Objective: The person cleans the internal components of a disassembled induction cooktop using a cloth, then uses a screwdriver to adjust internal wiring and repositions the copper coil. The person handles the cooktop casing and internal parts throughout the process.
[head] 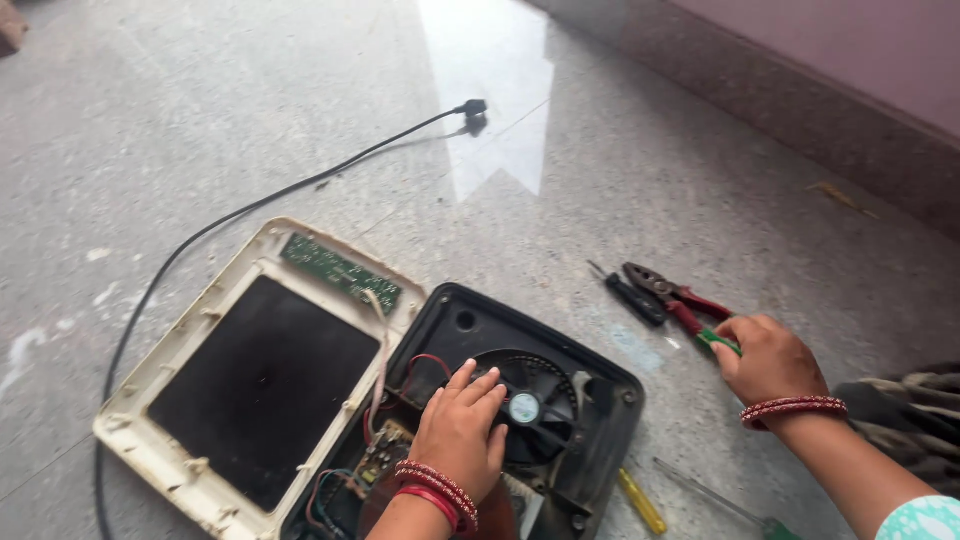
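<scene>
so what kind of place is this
Probably a room at home rather than a workshop: the opened appliance lies on a polished stone floor beside a wall skirting, with pliers and screwdrivers loose on the floor.

The black base of an opened cooker lies flat on the floor, its round fan and wires showing. The pliers, with red and green handles, lie on the floor just right of it.
</scene>
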